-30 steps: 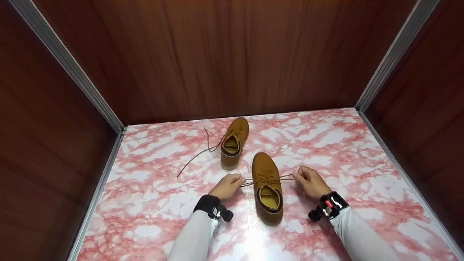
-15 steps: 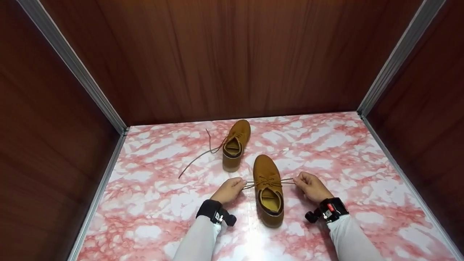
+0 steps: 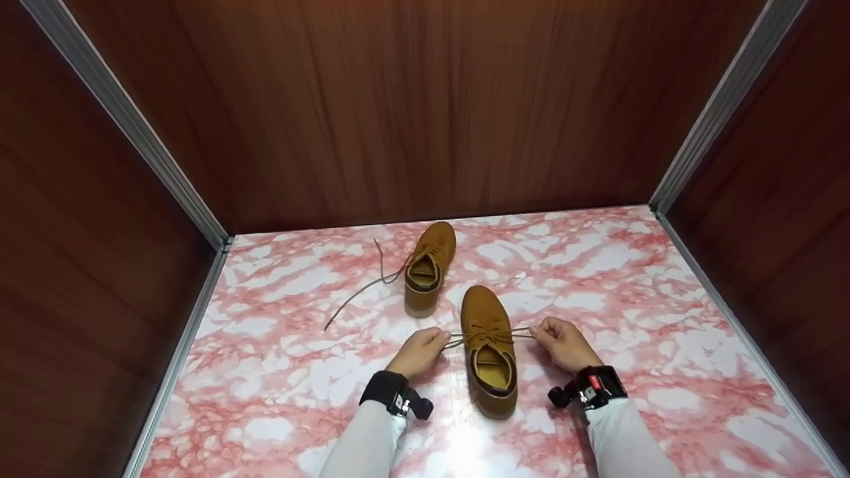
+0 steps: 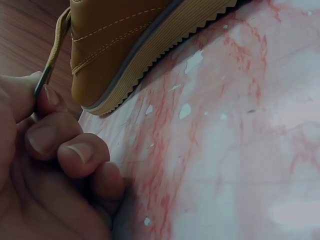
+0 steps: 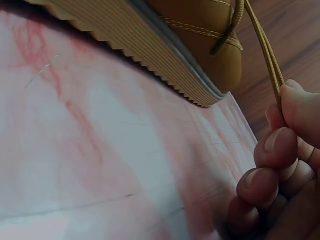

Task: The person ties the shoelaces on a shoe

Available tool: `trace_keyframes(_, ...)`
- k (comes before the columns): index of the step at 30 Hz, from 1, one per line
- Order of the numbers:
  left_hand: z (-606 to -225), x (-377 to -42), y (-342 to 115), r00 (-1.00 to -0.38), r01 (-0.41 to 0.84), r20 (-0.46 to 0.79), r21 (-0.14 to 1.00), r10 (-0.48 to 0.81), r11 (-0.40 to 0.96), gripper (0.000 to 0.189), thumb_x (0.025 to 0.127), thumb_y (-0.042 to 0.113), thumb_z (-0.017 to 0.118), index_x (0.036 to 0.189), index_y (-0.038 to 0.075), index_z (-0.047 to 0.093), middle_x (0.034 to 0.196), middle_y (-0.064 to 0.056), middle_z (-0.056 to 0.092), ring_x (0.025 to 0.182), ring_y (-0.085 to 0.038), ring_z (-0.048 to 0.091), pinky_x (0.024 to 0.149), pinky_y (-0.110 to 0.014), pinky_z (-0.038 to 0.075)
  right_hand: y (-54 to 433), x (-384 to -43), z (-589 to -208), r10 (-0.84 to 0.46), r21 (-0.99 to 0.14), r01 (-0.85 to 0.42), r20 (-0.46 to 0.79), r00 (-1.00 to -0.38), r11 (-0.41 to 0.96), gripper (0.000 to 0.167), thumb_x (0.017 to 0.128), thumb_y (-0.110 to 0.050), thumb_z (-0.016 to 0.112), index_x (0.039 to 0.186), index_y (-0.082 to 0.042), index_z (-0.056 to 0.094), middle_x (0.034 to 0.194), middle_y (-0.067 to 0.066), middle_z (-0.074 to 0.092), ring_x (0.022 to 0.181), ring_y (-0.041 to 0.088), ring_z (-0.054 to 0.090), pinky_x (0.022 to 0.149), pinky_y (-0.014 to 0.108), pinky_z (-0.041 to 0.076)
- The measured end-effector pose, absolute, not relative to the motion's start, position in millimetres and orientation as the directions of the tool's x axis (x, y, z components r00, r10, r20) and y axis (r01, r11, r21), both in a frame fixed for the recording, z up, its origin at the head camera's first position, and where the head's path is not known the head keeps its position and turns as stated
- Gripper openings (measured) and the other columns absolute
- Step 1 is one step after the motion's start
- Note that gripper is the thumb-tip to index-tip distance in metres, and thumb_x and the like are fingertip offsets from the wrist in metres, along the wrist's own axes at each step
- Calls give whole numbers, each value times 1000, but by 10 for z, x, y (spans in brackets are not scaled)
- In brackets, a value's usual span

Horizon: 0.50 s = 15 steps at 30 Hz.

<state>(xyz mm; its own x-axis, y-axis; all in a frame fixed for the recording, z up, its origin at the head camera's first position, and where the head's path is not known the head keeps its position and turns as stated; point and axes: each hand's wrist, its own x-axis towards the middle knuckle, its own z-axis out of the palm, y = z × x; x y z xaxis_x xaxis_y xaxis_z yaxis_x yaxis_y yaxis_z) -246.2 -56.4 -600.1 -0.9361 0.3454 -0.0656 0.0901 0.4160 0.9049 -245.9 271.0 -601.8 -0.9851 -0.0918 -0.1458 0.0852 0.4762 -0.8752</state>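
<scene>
At nine and three o'clock of the near shoe (image 3: 488,352), our left hand (image 3: 420,350) and right hand (image 3: 563,342) pinched laces (image 5: 270,60); tightening, we judged, next needing even outward pull.

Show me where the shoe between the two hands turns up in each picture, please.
Head: the shoe sits just right of centre, lower half.
Left wrist: along the top, left and centre, cut off by the top edge.
Right wrist: across the top, left and centre, likewise cut off.
Shared landmark: its lace, pinched by the left hand and right hand in the head view, and by one in each wrist view.
</scene>
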Motion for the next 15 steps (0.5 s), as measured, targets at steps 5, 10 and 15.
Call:
trace_keyframes(5,-6006,-2432,-536,-941,62,-81,912,327,406,38,110,30,52,75,16,47,66,8,44,64,-8,47,67,-24,40,2681,-2452,-6012,-77,-859,80,-138,-987,506,32,105,-34,64,87,-7,59,66,-3,52,55,10,48,51,24,41)
trace_keyframes(10,-5995,-2397,-506,-950,46,-85,913,302,405,37,108,31,55,75,15,49,69,7,44,68,-10,47,68,-26,41,2653,-2446,-5989,-77,-854,85,-144,-987,513,31,105,-32,64,85,-8,59,66,-3,52,58,12,50,54,25,43)
trace_keyframes(15,-5985,-2395,-478,-956,18,-99,920,278,391,34,107,31,58,78,13,56,72,6,50,70,-11,51,70,-25,44,2637,-2440,-5954,-107,-844,65,-143,-984,532,31,105,-32,63,87,-6,61,71,1,60,66,13,57,62,25,47)
